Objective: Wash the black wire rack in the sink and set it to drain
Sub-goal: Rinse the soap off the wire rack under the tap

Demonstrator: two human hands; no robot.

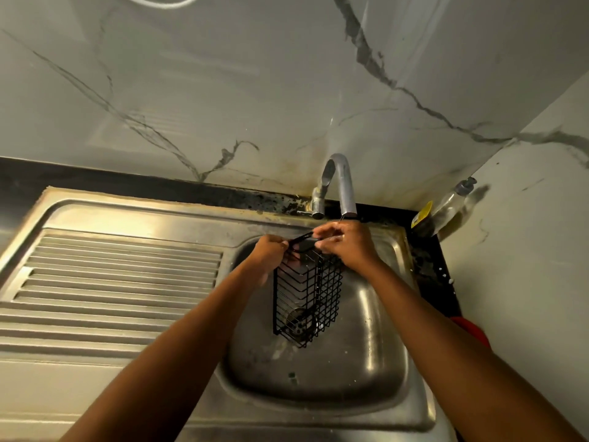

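The black wire rack point(307, 298) is a small basket of thin black wire that hangs over the steel sink basin point(366, 362), above the drain. My left hand point(269, 255) grips its upper left edge. My right hand point(345, 245) pinches the top rim from the right, just under the spout of the chrome tap point(342, 186). Both hands hold the rack in the air, clear of the basin floor. I cannot tell whether water is running.
A ribbed steel draining board point(111, 282) lies left of the basin. A soap bottle point(446, 208) stands in the back right corner against the marble wall. Something red point(471, 330) sits at the right edge of the sink.
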